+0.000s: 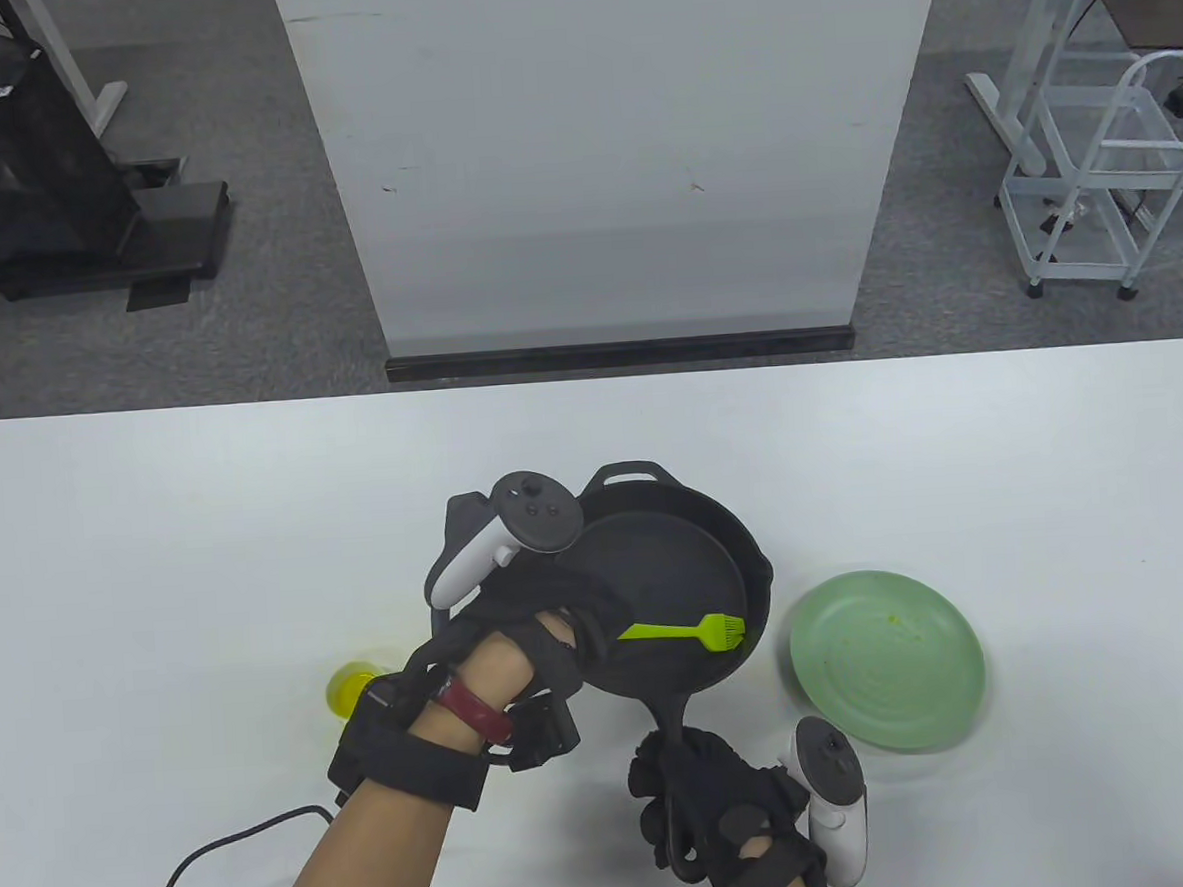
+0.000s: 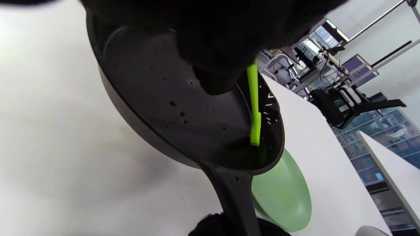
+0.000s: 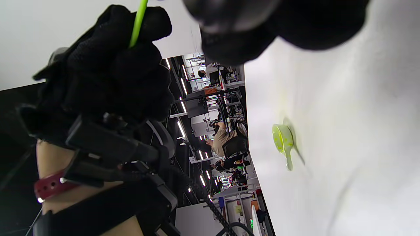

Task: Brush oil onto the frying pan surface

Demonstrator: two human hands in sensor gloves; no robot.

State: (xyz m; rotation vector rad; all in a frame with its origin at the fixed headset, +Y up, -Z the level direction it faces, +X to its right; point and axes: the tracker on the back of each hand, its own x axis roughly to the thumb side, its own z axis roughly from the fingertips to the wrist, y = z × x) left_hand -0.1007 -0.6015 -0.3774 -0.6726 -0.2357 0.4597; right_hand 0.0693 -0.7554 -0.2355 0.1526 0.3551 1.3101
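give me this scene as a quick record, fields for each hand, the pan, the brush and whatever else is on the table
left hand: grips the green brush handle
right hand: holds the pan handle
frying pan: black, tilted, glossy inside with droplets
brush: bristle end against the pan's inner surface, near the right rim
green plate: right of the pan
yellow cup: left of the left wrist

Overhead table view; close, tilted wrist views.

Grey carpet (image 1: 243, 315) — white panel (image 1: 614, 152), wire cart (image 1: 1097, 182) beyond.
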